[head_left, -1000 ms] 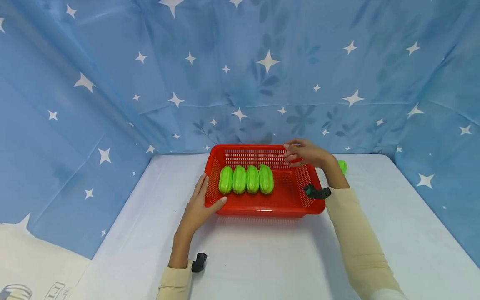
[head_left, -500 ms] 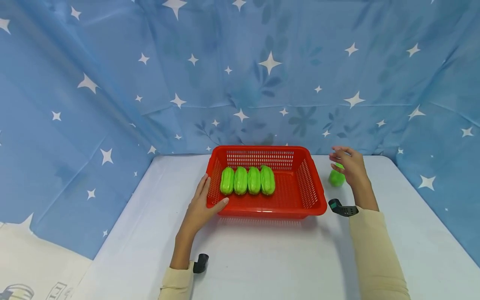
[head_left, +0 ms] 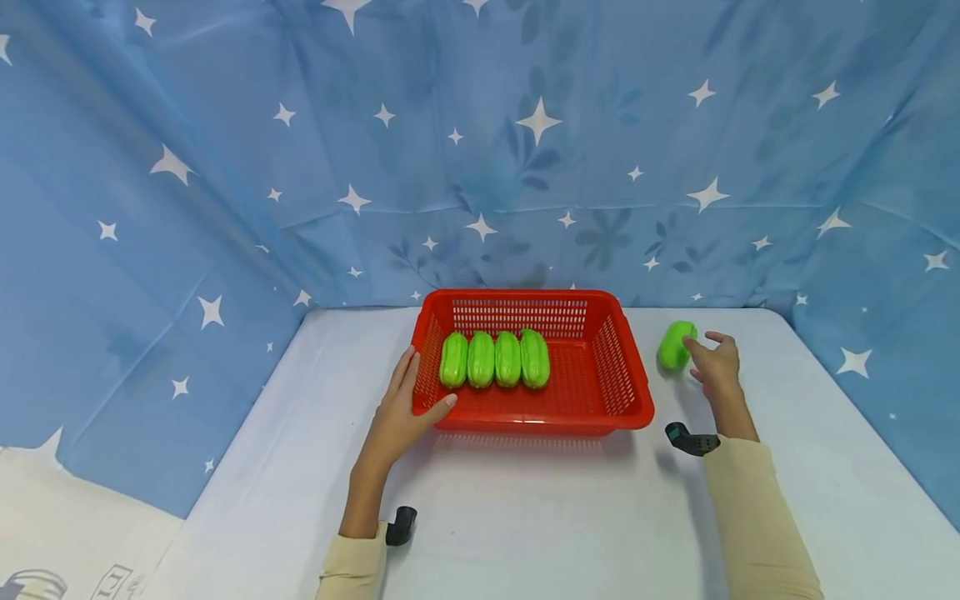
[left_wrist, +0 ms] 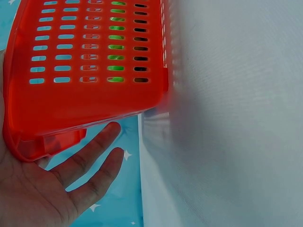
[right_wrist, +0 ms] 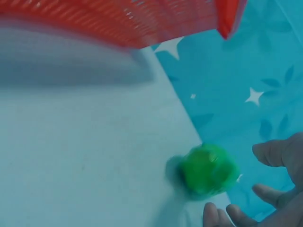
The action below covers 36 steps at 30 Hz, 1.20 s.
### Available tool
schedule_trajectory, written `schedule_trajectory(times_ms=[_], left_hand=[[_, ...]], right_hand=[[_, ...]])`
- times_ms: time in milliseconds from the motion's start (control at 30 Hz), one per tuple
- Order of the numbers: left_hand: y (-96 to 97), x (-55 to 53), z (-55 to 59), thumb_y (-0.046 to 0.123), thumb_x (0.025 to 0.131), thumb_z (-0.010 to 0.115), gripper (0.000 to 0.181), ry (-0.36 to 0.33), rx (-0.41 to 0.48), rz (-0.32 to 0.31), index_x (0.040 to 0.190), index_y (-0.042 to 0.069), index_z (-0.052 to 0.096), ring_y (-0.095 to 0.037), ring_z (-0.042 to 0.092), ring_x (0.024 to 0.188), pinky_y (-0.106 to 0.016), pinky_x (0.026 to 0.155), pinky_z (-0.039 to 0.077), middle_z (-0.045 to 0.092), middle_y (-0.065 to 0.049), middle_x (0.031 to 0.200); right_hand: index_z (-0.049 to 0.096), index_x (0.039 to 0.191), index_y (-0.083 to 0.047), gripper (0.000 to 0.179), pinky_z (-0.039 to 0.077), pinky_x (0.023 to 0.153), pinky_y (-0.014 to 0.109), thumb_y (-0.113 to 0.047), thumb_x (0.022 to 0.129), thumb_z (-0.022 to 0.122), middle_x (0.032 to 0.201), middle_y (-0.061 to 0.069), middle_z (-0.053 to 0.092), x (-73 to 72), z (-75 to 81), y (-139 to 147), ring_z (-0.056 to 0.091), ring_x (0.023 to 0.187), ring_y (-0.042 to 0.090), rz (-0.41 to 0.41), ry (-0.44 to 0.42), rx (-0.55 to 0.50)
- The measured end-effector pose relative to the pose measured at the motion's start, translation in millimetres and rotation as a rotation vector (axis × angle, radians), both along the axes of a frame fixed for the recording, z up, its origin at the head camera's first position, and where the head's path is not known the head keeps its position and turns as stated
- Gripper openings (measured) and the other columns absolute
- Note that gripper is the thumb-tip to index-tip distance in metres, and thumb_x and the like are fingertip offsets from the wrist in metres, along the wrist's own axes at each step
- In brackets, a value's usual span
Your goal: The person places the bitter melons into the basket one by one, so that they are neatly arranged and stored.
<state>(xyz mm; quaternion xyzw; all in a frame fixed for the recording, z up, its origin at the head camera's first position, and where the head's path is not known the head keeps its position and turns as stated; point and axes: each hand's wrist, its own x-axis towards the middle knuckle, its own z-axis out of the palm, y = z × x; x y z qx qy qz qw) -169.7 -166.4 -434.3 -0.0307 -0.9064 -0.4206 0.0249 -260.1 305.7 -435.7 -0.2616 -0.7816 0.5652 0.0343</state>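
A red perforated plastic basket (head_left: pixel 517 417) stands on the white table. Several glossy green, ridged, oblong vegetables (head_left: pixel 480 360) lie side by side in its left half. My left hand (head_left: pixel 395 417) rests on the basket's front left corner, thumb over the front rim and straight fingers along the left side; in the left wrist view two extended fingers (left_wrist: pixel 97 182) show beyond the basket wall. To the right of the basket lies another such green vegetable (head_left: pixel 675 346). Close to its right side is my right hand (head_left: pixel 717 367), fingers spread and holding nothing; the right wrist view shows a gap between fingertips and vegetable (right_wrist: pixel 208 171).
A blue curtain with white stars (head_left: pixel 480 167) hangs right behind the table (head_left: pixel 540 517) and along both sides. Black camera mounts sit on both wrists, the left mount (head_left: pixel 401 527) in front of the basket and the right mount (head_left: pixel 690 439) beside it.
My right hand has moved right, from over the basket's right rim past the lone green vegetable, then down to its right side. My left hand and the basket stay in place.
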Motion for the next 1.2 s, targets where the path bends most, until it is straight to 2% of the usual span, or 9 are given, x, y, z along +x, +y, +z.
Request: schedule_trajectory(times_ms=[100, 200, 333, 400, 600, 767, 933, 1033, 1200], left_hand=[[0.4, -0.5, 0.1, 0.073, 0.079, 0.061, 0.103, -0.002, 0.007, -0.001, 0.158, 0.027, 0.014, -0.031, 0.023, 0.149, -0.064, 0.108, 0.035, 0.005, 0.019, 0.162], [0.6, -0.8, 0.1, 0.073, 0.079, 0.061, 0.103, -0.002, 0.015, -0.001, 0.158, 0.027, 0.014, -0.03, 0.023, 0.15, -0.064, 0.109, 0.034, 0.005, 0.019, 0.162], [0.2, -0.3, -0.2, 0.073, 0.079, 0.061, 0.102, 0.001, 0.017, 0.0, 0.158, 0.027, 0.014, -0.03, 0.023, 0.15, -0.064, 0.109, 0.034, 0.006, 0.018, 0.163], [0.1, -0.1, -0.5, 0.073, 0.079, 0.061, 0.102, 0.0, 0.016, 0.002, 0.158, 0.028, 0.014, -0.03, 0.023, 0.149, -0.064, 0.109, 0.035, 0.006, 0.019, 0.162], [0.3, 0.3, -0.6, 0.073, 0.079, 0.061, 0.102, -0.003, 0.014, 0.005, 0.158, 0.029, 0.014, -0.03, 0.024, 0.149, -0.064, 0.108, 0.035, 0.006, 0.019, 0.162], [0.9, -0.3, -0.5, 0.072, 0.08, 0.061, 0.101, 0.004, 0.013, -0.001, 0.158, 0.028, 0.014, -0.031, 0.026, 0.148, -0.063, 0.108, 0.037, 0.006, 0.019, 0.162], [1.5, -0.6, -1.1, 0.071, 0.08, 0.062, 0.1, 0.004, 0.009, 0.002, 0.158, 0.029, 0.014, -0.03, 0.026, 0.148, -0.062, 0.108, 0.037, 0.007, 0.018, 0.162], [1.5, -0.5, -1.4, 0.07, 0.08, 0.062, 0.1, 0.002, 0.008, 0.002, 0.158, 0.029, 0.014, -0.03, 0.025, 0.149, -0.062, 0.108, 0.037, 0.007, 0.017, 0.163], [0.5, -1.5, -1.5, 0.071, 0.08, 0.062, 0.1, 0.008, 0.004, 0.002, 0.158, 0.028, 0.014, -0.03, 0.025, 0.149, -0.062, 0.108, 0.037, 0.007, 0.018, 0.163]], right_hand=[[0.009, 0.155, -0.001, 0.074, 0.056, 0.084, 0.031, -0.035, 0.1, 0.045, 0.16, 0.026, 0.011, 0.1, -6.1, 2, 0.032, 0.14, 0.038, 0.038, -0.033, -0.005], [0.004, 0.155, -0.001, 0.079, 0.055, 0.091, 0.035, -0.036, 0.099, 0.047, 0.16, 0.026, 0.007, -1.6, -11.8, 2, 0.03, 0.14, 0.039, 0.076, -0.05, -0.016], [-0.001, 0.155, -0.001, 0.086, 0.046, 0.105, 0.048, -0.037, 0.097, 0.051, 0.16, 0.028, 0.006, -5.9, -18.9, 1, 0.031, 0.14, 0.041, 0.1, -0.039, -0.002], [-0.003, 0.155, 0.0, 0.09, 0.042, 0.109, 0.052, -0.039, 0.096, 0.053, 0.159, 0.03, 0.007, -8.5, -21.2, 0, 0.03, 0.14, 0.042, 0.102, -0.036, 0.015], [-0.005, 0.154, 0.0, 0.096, 0.036, 0.112, 0.056, -0.043, 0.093, 0.056, 0.156, 0.034, 0.009, -13.1, -24.0, -6, 0.027, 0.14, 0.045, 0.065, -0.066, 0.089], [-0.003, 0.154, 0.0, 0.095, 0.029, 0.113, 0.062, -0.043, 0.093, 0.056, 0.152, 0.036, 0.014, -12.1, -24.2, -15, 0.025, 0.137, 0.049, 0.02, -0.096, 0.171], [0.005, 0.152, 0.004, 0.089, 0.032, 0.107, 0.064, -0.041, 0.093, 0.054, 0.146, 0.038, 0.023, -9.3, -22.2, -21, 0.03, 0.133, 0.052, 0.001, -0.097, 0.23], [0.006, 0.152, 0.005, 0.086, 0.033, 0.105, 0.064, -0.037, 0.093, 0.053, 0.144, 0.038, 0.024, -8.7, -21.8, -22, 0.03, 0.132, 0.051, -0.008, -0.091, 0.228], [0.002, 0.153, 0.002, 0.085, 0.034, 0.11, 0.06, -0.033, 0.093, 0.052, 0.148, 0.037, 0.022, -10.7, -23.6, -20, 0.03, 0.134, 0.048, -0.01, -0.071, 0.169]])
